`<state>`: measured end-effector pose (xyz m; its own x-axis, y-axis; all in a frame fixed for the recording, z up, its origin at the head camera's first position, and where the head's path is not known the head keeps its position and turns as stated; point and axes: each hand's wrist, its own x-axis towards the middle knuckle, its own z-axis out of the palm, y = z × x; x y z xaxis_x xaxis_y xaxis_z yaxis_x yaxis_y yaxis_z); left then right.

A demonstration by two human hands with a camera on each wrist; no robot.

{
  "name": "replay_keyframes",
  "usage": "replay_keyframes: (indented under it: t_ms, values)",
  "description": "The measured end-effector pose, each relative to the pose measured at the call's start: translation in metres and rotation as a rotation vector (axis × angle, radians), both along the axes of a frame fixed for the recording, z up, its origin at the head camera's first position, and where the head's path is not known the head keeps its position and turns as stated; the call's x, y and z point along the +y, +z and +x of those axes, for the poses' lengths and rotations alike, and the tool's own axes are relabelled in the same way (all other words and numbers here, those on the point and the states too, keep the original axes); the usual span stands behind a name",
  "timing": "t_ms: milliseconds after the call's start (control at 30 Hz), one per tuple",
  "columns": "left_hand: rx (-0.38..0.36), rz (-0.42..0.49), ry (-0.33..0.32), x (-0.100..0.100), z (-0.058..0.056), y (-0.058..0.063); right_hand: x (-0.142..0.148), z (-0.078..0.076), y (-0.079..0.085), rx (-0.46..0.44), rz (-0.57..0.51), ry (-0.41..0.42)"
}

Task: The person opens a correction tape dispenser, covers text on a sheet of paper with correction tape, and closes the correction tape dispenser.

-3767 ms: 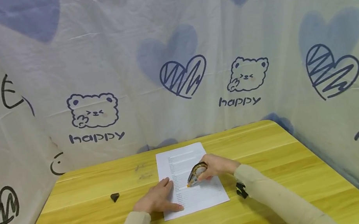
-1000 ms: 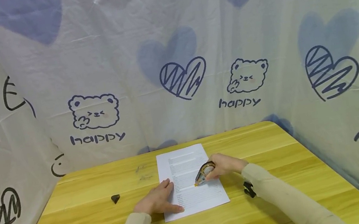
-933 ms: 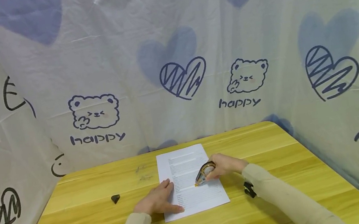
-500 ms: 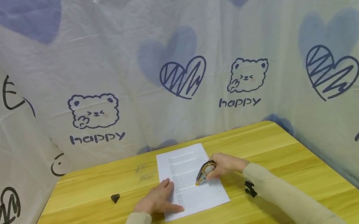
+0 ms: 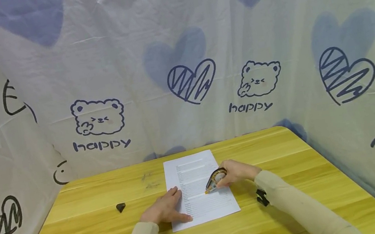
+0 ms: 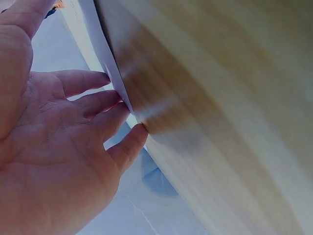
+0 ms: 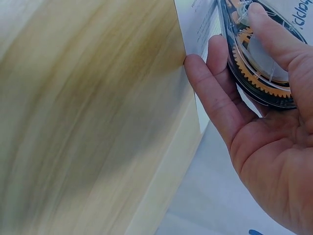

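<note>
Sheet point(image 5: 211, 212): laid flat on the tabletop point(image 5: 91, 232), its rows of print too small to be read.
Tape point(image 5: 216, 176): held tilted over the sheet, right of the page's middle, its orange tip point(image 5: 206, 192) brought to the paper beside a pale strip point(image 5: 197, 195) among the printed rows.
Right hand point(image 5: 235, 171): the tape is pinched between thumb and fingers, the thumb laid on its clear case; an outer fingertip is rested at the sheet's edge.
Left hand point(image 5: 163, 208): spread, holding nothing; the sheet's left side is pressed by the fingers, the thumb set apart near the lower corner.
Step in hand: a row of print is apparently being covered, the stroke judged to be partway across the page.
Next move: an even pull toward the right edge is called for, with the tip pressed down and the paper pinned, then a clean lift.
Black pieces: one point(image 5: 120, 207) is seen well left of the sheet, another point(image 5: 262, 197) beside the right sleeve point(image 5: 299, 206); their use cannot be told.
</note>
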<state>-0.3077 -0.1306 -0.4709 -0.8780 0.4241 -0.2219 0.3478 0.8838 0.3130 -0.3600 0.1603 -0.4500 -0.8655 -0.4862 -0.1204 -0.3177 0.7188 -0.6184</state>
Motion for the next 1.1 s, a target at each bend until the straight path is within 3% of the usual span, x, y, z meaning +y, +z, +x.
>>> replay_keyframes:
  t_ms: [367,1100]
  values:
    - [-0.002,-0.013,0.005,0.001,0.002,0.002,0.004,0.000,0.000,0.005,-0.005,0.031]
    - [-0.035,-0.016,0.015,0.002,0.002,0.004,0.011,-0.001,-0.001,0.000,0.019,-0.004]
